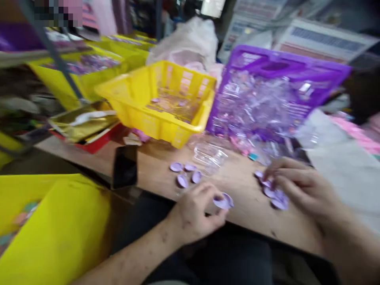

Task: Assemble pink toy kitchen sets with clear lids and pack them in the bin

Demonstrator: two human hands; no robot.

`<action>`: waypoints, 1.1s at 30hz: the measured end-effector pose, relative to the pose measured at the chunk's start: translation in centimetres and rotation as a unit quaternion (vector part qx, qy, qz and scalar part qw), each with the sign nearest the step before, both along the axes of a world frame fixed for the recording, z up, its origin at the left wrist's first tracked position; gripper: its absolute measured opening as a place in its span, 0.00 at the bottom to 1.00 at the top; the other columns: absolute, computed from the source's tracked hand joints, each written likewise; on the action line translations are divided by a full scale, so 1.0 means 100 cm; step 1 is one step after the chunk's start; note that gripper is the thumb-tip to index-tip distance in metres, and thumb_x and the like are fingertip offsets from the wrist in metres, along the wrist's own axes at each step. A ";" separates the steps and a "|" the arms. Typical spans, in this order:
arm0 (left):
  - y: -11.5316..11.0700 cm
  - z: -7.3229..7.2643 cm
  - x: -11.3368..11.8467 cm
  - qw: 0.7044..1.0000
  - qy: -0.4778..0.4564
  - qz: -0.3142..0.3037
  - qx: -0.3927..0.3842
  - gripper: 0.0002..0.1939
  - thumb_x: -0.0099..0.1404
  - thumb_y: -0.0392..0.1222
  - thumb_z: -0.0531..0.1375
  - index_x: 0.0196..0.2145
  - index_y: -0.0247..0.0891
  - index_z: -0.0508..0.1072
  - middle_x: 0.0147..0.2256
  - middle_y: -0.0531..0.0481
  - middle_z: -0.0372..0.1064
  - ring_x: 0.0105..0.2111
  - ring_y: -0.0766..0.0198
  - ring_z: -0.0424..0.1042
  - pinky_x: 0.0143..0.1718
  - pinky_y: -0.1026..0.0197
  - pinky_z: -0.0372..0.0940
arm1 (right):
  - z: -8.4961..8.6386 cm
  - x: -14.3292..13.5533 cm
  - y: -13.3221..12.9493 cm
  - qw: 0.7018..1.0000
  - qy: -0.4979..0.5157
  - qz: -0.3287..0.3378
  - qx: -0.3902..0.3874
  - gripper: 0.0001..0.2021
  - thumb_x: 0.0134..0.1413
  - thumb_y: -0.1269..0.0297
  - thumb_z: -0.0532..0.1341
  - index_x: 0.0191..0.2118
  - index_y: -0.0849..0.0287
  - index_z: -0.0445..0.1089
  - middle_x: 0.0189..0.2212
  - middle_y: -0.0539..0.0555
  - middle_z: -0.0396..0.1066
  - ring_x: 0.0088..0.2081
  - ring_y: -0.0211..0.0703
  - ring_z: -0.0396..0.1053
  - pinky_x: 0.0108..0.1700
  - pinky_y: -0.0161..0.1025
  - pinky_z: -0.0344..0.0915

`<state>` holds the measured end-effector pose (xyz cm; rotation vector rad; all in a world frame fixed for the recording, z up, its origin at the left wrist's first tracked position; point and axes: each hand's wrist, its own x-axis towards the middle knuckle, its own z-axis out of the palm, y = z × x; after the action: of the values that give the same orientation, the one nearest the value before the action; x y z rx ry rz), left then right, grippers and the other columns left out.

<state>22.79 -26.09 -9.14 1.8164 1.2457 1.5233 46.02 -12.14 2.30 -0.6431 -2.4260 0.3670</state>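
My left hand (197, 211) is closed at the table's front edge, its thumb and fingers pinching a small purple round cup-like piece (223, 201). Beyond that hand lie several similar purple round pieces (182, 181) on the wooden tabletop. On the right, my right hand (299, 186) reaches over a row of purple pieces (279, 200), with its bent fingertips closed on one at the upper end. The fingertips are partly blurred. Clear plastic shells (209, 156) rest on the table between the two groups.
A yellow basket (148, 122) stands behind, next to a tilted purple basket (320, 85) spilling clear plastic parts. A dark phone (125, 167) and a red box (95, 146) lie left. A yellow bin (68, 213) is at lower left.
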 end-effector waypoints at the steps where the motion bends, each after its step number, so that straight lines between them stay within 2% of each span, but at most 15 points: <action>1: -0.003 0.004 -0.005 1.000 -0.005 -0.013 0.003 0.09 0.70 0.35 0.68 0.46 0.42 0.76 0.44 0.47 0.81 0.47 0.55 0.82 0.53 0.53 0.77 | -0.005 0.007 -0.022 0.999 -0.010 0.019 -0.034 0.19 0.77 0.62 0.62 0.29 0.55 0.77 0.32 0.56 0.80 0.32 0.41 0.80 0.33 0.35 0.76; 3: -0.009 0.009 -0.011 0.999 0.000 -0.031 0.012 0.09 0.71 0.33 0.68 0.47 0.43 0.75 0.44 0.49 0.80 0.46 0.57 0.81 0.52 0.55 0.76 | -0.020 0.004 -0.063 0.992 0.022 0.043 -0.116 0.19 0.72 0.72 0.62 0.25 0.55 0.70 0.31 0.54 0.79 0.28 0.39 0.79 0.28 0.34 0.72; 6: -0.020 0.017 -0.012 0.998 0.026 -0.051 0.030 0.10 0.72 0.33 0.67 0.48 0.43 0.75 0.44 0.50 0.80 0.45 0.58 0.81 0.50 0.56 0.76 | -0.044 -0.014 -0.107 0.969 0.132 0.024 -0.205 0.22 0.67 0.76 0.64 0.24 0.55 0.57 0.29 0.51 0.77 0.26 0.40 0.80 0.26 0.34 0.71; 9: -0.030 0.023 -0.010 0.996 0.043 -0.058 0.043 0.11 0.72 0.33 0.68 0.49 0.43 0.75 0.44 0.50 0.80 0.45 0.58 0.81 0.50 0.56 0.77 | -0.056 -0.020 -0.129 0.941 0.202 0.002 -0.271 0.20 0.68 0.75 0.65 0.26 0.55 0.59 0.29 0.50 0.75 0.28 0.43 0.82 0.31 0.36 0.76; 11: -0.031 0.021 -0.007 0.996 0.045 -0.059 0.045 0.12 0.72 0.32 0.68 0.50 0.43 0.75 0.44 0.50 0.80 0.45 0.59 0.81 0.50 0.57 0.78 | -0.066 -0.020 -0.133 0.918 0.224 -0.008 -0.327 0.21 0.70 0.70 0.66 0.26 0.55 0.60 0.30 0.50 0.75 0.29 0.43 0.82 0.33 0.38 0.78; 13: -0.027 0.011 -0.002 0.998 0.041 -0.042 0.026 0.10 0.72 0.33 0.68 0.47 0.43 0.75 0.43 0.50 0.80 0.44 0.59 0.81 0.49 0.57 0.78 | -0.084 -0.021 -0.132 0.882 0.267 -0.060 -0.383 0.22 0.71 0.60 0.70 0.26 0.55 0.61 0.30 0.51 0.75 0.30 0.45 0.82 0.32 0.39 0.80; 15: -0.019 -0.006 0.005 1.000 0.026 0.002 -0.015 0.06 0.71 0.33 0.68 0.43 0.42 0.76 0.40 0.50 0.78 0.42 0.59 0.81 0.44 0.59 0.79 | -0.110 -0.025 -0.131 0.841 0.322 -0.145 -0.410 0.26 0.67 0.50 0.73 0.26 0.54 0.62 0.30 0.51 0.75 0.31 0.46 0.82 0.34 0.41 0.81; 18: -0.003 -0.033 0.016 0.996 0.016 0.051 -0.076 0.04 0.70 0.34 0.68 0.40 0.39 0.76 0.41 0.49 0.76 0.39 0.60 0.80 0.39 0.61 0.79 | -0.145 -0.032 -0.129 0.810 0.355 -0.231 -0.406 0.26 0.61 0.42 0.76 0.28 0.54 0.67 0.34 0.53 0.79 0.40 0.49 0.84 0.47 0.46 0.84; 20: 0.004 -0.044 0.019 0.995 0.031 0.050 -0.084 0.04 0.71 0.34 0.68 0.41 0.38 0.76 0.43 0.48 0.75 0.41 0.60 0.80 0.42 0.60 0.80 | -0.155 -0.034 -0.128 0.808 0.346 -0.238 -0.412 0.21 0.59 0.41 0.77 0.35 0.54 0.76 0.41 0.56 0.83 0.48 0.52 0.85 0.57 0.50 0.82; 22: 0.008 -0.047 0.019 0.995 0.047 0.053 -0.069 0.03 0.72 0.34 0.67 0.42 0.38 0.76 0.44 0.48 0.74 0.42 0.60 0.79 0.45 0.58 0.80 | -0.153 -0.032 -0.126 0.807 0.340 -0.237 -0.420 0.21 0.59 0.41 0.77 0.43 0.53 0.82 0.47 0.58 0.85 0.52 0.54 0.84 0.62 0.54 0.79; 24: 0.009 -0.046 0.016 0.995 0.051 0.062 -0.055 0.02 0.73 0.34 0.65 0.42 0.38 0.76 0.44 0.47 0.74 0.43 0.60 0.79 0.46 0.58 0.79 | -0.147 -0.027 -0.127 0.803 0.348 -0.242 -0.418 0.21 0.60 0.41 0.76 0.45 0.53 0.82 0.48 0.58 0.85 0.54 0.54 0.83 0.63 0.54 0.79; 27: 0.005 -0.043 0.008 0.997 0.036 0.051 -0.043 0.01 0.74 0.37 0.66 0.42 0.39 0.77 0.44 0.48 0.74 0.44 0.60 0.78 0.46 0.59 0.79 | -0.143 -0.019 -0.139 0.803 0.374 -0.268 -0.379 0.17 0.66 0.43 0.73 0.43 0.52 0.80 0.43 0.55 0.84 0.48 0.50 0.84 0.52 0.47 0.83; 30: -0.004 -0.039 -0.004 0.999 -0.008 0.026 -0.041 0.03 0.73 0.40 0.68 0.41 0.40 0.77 0.45 0.49 0.75 0.46 0.60 0.79 0.46 0.60 0.79 | -0.149 -0.012 -0.163 0.834 0.336 -0.246 -0.361 0.16 0.70 0.46 0.70 0.37 0.53 0.79 0.35 0.52 0.81 0.33 0.43 0.81 0.36 0.38 0.80; 33: -0.012 -0.034 -0.016 0.998 -0.018 0.019 -0.049 0.03 0.74 0.40 0.67 0.40 0.41 0.77 0.44 0.50 0.77 0.45 0.62 0.79 0.48 0.61 0.78 | -0.152 -0.007 -0.185 0.859 0.284 -0.209 -0.370 0.17 0.72 0.49 0.69 0.34 0.54 0.80 0.31 0.52 0.79 0.27 0.41 0.79 0.31 0.37 0.78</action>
<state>21.15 -27.30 -12.53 1.7049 1.3214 1.4827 45.32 -30.60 -12.87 -1.1585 -1.4758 1.1436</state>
